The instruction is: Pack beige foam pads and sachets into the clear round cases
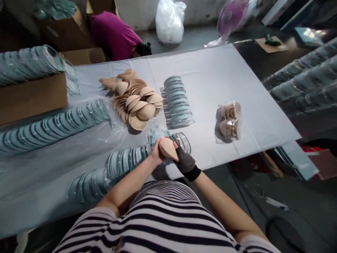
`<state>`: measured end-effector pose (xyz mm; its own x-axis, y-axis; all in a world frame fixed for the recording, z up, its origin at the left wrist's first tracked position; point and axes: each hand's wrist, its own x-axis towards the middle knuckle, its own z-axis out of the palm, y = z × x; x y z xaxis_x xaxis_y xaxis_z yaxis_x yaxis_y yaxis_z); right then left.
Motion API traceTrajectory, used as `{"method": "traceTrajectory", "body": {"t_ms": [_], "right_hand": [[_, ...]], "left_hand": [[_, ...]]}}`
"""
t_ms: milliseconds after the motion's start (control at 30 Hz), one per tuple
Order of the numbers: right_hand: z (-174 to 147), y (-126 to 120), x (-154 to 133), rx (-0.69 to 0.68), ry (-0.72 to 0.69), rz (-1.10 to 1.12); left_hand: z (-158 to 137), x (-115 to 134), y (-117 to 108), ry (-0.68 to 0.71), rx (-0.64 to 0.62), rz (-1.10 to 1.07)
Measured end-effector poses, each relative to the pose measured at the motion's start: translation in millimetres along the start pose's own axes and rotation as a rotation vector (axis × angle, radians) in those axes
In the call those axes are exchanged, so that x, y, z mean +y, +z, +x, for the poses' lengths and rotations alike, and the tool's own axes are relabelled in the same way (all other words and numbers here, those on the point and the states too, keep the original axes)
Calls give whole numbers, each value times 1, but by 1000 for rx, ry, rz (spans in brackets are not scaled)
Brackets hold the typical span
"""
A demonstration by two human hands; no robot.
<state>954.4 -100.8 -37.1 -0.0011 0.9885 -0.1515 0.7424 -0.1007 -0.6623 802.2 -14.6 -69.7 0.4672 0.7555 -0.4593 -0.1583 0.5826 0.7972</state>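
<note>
Close to my body, at the table's near edge, my left hand (157, 153) and my right hand (185, 161) grip a beige bra pad (168, 147) from its two sides. My right hand wears a dark fingerless glove. Whether it is one pad or a pair cannot be told. Just beyond and beneath them lie round clear packages with pale blue inserts (183, 141), partly covered by my hands. A heap of loose beige bra pads (142, 105) is spread farther off to the left. Past my hands runs a short row of the clear packages (179, 102).
Long rows of packages (55, 124) and a cardboard box (31, 95) occupy the table's left. Bagged pads (229, 121) lie on the right of the white table (210, 77). A person in a magenta top (113, 35) bends behind the far edge. More packages (305, 73) stand right.
</note>
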Motion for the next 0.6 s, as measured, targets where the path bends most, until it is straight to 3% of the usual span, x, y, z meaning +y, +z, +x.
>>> {"method": "traceTrajectory", "body": {"t_ms": [67,133,233,300,400,500,600], "right_hand": [[-16,-3,21,69,258,139],[-39,-6,38,172,424,284],[-82,2,51,308,523,280],[-108,17,53,326,534,192],[-128,40,55,297,535,131],[-120,54,60,277,597,82],[-97,62,64,235,631,32]], "left_hand": [[6,-3,-1,106,-57,257],[12,-4,-7,249,-158,574],[19,-5,-19,443,-464,1144],[23,-7,-20,566,-607,1468],[27,-14,-8,618,-507,1638],[29,-20,8,604,-371,1697],[30,-22,12,615,-450,1638]]}}
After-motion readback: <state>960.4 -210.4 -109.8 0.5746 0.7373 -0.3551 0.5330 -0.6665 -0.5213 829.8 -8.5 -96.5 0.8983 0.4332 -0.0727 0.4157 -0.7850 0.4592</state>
